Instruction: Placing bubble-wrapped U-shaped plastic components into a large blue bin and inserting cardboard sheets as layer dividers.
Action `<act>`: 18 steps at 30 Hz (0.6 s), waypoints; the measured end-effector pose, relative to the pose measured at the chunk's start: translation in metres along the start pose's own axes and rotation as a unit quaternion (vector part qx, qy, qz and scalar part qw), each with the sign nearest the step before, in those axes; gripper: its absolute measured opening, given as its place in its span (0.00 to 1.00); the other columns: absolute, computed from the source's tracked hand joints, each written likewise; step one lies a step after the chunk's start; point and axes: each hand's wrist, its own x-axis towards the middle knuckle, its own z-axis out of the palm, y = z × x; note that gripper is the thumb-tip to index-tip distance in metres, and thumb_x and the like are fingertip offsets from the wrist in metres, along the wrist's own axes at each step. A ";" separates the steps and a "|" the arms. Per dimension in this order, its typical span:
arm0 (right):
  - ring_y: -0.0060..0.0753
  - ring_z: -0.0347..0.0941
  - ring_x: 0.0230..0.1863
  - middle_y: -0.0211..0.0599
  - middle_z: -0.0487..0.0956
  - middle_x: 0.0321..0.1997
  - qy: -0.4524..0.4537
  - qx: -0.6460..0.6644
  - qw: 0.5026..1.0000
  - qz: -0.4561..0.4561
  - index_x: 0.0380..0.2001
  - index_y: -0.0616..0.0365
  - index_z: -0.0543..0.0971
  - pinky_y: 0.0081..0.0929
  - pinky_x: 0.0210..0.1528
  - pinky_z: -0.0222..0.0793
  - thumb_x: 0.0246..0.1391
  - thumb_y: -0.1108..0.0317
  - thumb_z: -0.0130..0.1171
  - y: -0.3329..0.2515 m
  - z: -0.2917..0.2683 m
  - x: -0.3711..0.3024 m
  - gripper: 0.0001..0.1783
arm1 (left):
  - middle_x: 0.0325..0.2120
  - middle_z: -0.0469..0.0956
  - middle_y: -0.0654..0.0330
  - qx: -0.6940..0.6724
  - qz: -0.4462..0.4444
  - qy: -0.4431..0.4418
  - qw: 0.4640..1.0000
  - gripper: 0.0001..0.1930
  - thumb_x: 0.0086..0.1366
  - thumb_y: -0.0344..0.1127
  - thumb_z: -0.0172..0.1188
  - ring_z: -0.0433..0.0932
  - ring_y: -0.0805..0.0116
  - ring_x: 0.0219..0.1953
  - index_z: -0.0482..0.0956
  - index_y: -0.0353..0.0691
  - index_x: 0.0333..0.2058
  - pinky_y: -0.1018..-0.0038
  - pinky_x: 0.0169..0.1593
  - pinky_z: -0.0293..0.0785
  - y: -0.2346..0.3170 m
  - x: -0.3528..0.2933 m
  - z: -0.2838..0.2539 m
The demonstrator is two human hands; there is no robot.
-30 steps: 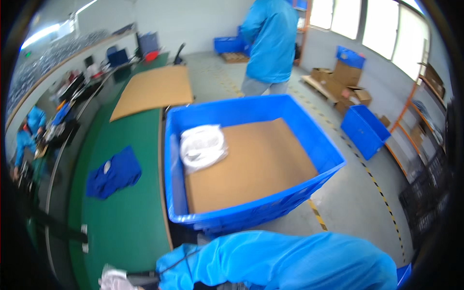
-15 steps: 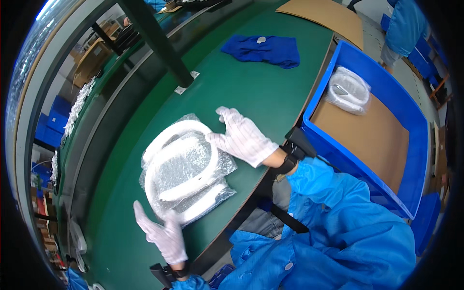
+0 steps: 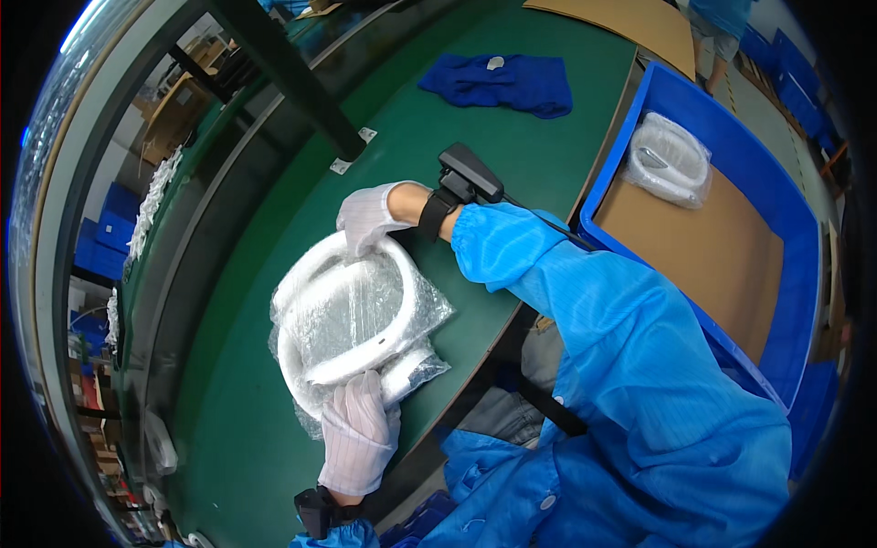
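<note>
A white ring-shaped plastic part in a clear bubble-wrap bag (image 3: 343,306) lies on the green table. My right hand (image 3: 368,217), in a white glove, bends over its far edge with the fingers curled down onto the rim. At the near edge my gloved left hand (image 3: 359,429) is closed on the ring through the wrap. Both sets of fingertips are partly hidden by the gloves and the bag.
A blue bin (image 3: 722,352) lined with brown cardboard (image 3: 694,256) stands at the right, holding another wrapped white part (image 3: 670,160). A dark blue cloth (image 3: 498,84) lies on the far table. A dark post (image 3: 292,87) rises at the table's left side. Cardboard (image 3: 621,23) lies at the back.
My right hand has moved left from beside the bag onto its far edge. My left hand has come right and up onto the near edge. Both have closed on the wrapped part.
</note>
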 end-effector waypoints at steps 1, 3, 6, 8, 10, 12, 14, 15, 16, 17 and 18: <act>0.48 0.71 0.24 0.48 0.76 0.22 -0.012 -0.012 0.999 0.048 0.23 0.63 0.78 0.39 0.29 0.66 0.35 0.62 0.59 -0.004 -0.004 -0.002 0.14 | 0.43 0.71 0.46 0.001 0.003 0.000 1.000 0.34 0.44 0.26 0.66 0.71 0.45 0.44 0.64 0.32 0.52 0.54 0.49 0.66 -0.001 0.000 0.003; 0.47 0.72 0.24 0.48 0.77 0.22 0.016 -0.044 0.999 0.002 0.24 0.64 0.78 0.40 0.29 0.66 0.30 0.62 0.59 0.007 0.007 0.008 0.17 | 0.44 0.70 0.45 0.009 0.018 0.032 0.999 0.34 0.45 0.26 0.65 0.71 0.46 0.44 0.64 0.31 0.53 0.53 0.49 0.66 -0.005 -0.006 0.011; 0.45 0.73 0.25 0.49 0.77 0.23 0.008 0.065 0.994 0.082 0.29 0.65 0.80 0.39 0.32 0.67 0.36 0.58 0.58 -0.008 -0.004 -0.009 0.20 | 0.41 0.71 0.43 0.025 0.057 0.064 0.996 0.33 0.47 0.28 0.64 0.72 0.46 0.39 0.64 0.27 0.53 0.55 0.43 0.68 -0.012 -0.010 0.015; 0.44 0.73 0.28 0.48 0.78 0.24 -0.003 0.121 0.989 0.083 0.31 0.64 0.81 0.36 0.34 0.68 0.39 0.55 0.58 -0.003 -0.009 -0.014 0.22 | 0.42 0.71 0.43 0.025 0.061 0.069 0.995 0.33 0.47 0.28 0.65 0.72 0.46 0.39 0.64 0.27 0.53 0.55 0.43 0.68 -0.012 -0.010 0.015; 0.42 0.74 0.34 0.46 0.78 0.28 0.042 0.278 0.958 0.047 0.32 0.63 0.82 0.33 0.40 0.68 0.46 0.39 0.57 -0.007 -0.012 -0.029 0.33 | 0.42 0.71 0.43 0.026 0.067 0.075 0.995 0.34 0.47 0.28 0.65 0.72 0.46 0.39 0.64 0.27 0.53 0.55 0.43 0.68 -0.014 -0.012 0.014; 0.41 0.74 0.35 0.46 0.78 0.30 0.047 0.289 0.952 0.086 0.32 0.64 0.82 0.34 0.41 0.68 0.46 0.33 0.55 -0.011 -0.010 -0.028 0.38 | 0.42 0.71 0.44 0.004 0.067 0.082 0.994 0.34 0.46 0.28 0.66 0.72 0.46 0.39 0.64 0.28 0.53 0.55 0.43 0.68 -0.017 -0.017 0.017; 0.42 0.74 0.37 0.49 0.78 0.31 0.043 0.294 0.946 0.132 0.32 0.68 0.82 0.36 0.43 0.68 0.43 0.22 0.52 -0.020 -0.010 -0.031 0.49 | 0.43 0.71 0.44 -0.003 0.076 0.094 0.993 0.35 0.45 0.27 0.67 0.72 0.46 0.40 0.63 0.28 0.54 0.54 0.43 0.68 -0.022 -0.020 0.021; 0.42 0.74 0.37 0.49 0.78 0.31 0.041 0.294 0.946 0.130 0.32 0.68 0.82 0.36 0.43 0.68 0.43 0.22 0.52 -0.021 -0.007 -0.026 0.49 | 0.43 0.70 0.45 -0.009 0.084 0.104 0.991 0.37 0.44 0.27 0.67 0.71 0.47 0.40 0.63 0.29 0.55 0.54 0.43 0.67 -0.023 -0.022 0.022; 0.42 0.74 0.37 0.49 0.78 0.31 0.025 0.216 0.967 0.134 0.31 0.69 0.81 0.35 0.43 0.68 0.43 0.22 0.52 -0.021 -0.003 -0.017 0.49 | 0.43 0.70 0.45 -0.008 0.080 0.105 0.991 0.37 0.44 0.27 0.67 0.71 0.47 0.40 0.63 0.29 0.55 0.54 0.43 0.67 -0.021 -0.023 0.020; 0.42 0.74 0.38 0.49 0.78 0.32 0.009 0.137 0.981 0.135 0.30 0.70 0.81 0.34 0.43 0.68 0.42 0.22 0.52 -0.023 0.001 -0.010 0.49 | 0.40 0.72 0.45 -0.003 0.078 0.113 0.991 0.33 0.45 0.27 0.66 0.73 0.47 0.38 0.65 0.29 0.52 0.55 0.42 0.68 -0.018 -0.022 0.016; 0.42 0.75 0.37 0.47 0.79 0.32 0.004 0.232 0.966 0.113 0.34 0.68 0.81 0.33 0.43 0.70 0.45 0.29 0.57 -0.044 -0.015 -0.021 0.43 | 0.36 0.73 0.45 0.004 0.066 0.121 0.990 0.28 0.46 0.27 0.64 0.74 0.47 0.37 0.68 0.29 0.49 0.55 0.40 0.69 -0.016 -0.025 0.012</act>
